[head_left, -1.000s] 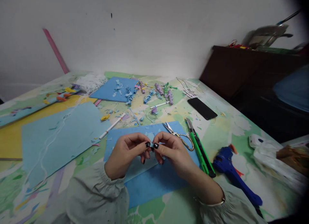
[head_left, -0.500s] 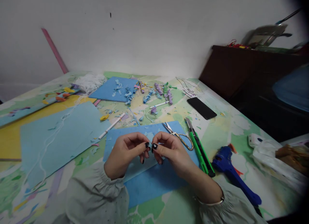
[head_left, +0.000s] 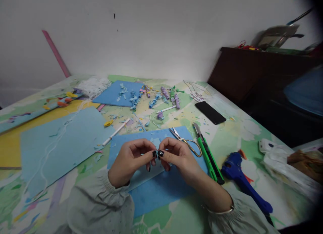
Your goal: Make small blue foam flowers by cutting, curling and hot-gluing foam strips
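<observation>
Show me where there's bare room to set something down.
Mostly bare: the tablecloth bordered by the phone, green cutter, blue glue gun and plastic bag. Another patch lies between the sleeves, below the nearest blue sheet. Crowded: between that sheet and the wall, with scraps, sticks and rolls.

I record my left grip (head_left: 133, 160) and right grip (head_left: 176, 155) level and drawn together, each thumb pinched toward its forefinger, dark-nailed thumb tips almost meeting, wrists well apart, right forearm (head_left: 215, 195) partly bare and slanting inward.
</observation>
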### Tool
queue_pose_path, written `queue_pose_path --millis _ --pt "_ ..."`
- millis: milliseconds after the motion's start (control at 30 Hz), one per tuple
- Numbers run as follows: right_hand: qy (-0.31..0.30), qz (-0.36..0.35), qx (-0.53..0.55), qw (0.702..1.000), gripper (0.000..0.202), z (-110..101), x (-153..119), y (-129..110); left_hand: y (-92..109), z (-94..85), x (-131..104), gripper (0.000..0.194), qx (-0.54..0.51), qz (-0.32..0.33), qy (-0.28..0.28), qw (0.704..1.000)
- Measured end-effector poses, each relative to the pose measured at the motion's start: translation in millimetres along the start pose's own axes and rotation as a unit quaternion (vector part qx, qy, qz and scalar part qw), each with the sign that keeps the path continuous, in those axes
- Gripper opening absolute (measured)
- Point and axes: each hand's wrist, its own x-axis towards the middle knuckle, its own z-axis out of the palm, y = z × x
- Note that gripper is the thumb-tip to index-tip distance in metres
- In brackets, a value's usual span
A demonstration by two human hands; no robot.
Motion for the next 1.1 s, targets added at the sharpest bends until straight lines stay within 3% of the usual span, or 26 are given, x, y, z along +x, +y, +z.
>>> queue_pose_path --millis 200,467,633,1100 --pt "0.012 0.002 0.015 1.0 0.025 0 1 0 0 0.5 -1 0.013 0.006 0.013 0.003 1.0" --pt "0.063 -0.035 -0.043 0.996 0.02 1 -1 3 3 4.3 -5 0.009 0.143 0.081 0.108 0.98" --pt "0.054 -0.025 -0.054 0.997 0.022 2 -1 5 2 5.5 -7 0.007 0.193 0.11 0.1 0.97" --pt "0.071 -0.059 -0.186 0.978 0.008 -1 -1 11 -2 2.9 -3 0.011 0.143 0.067 0.073 0.985"
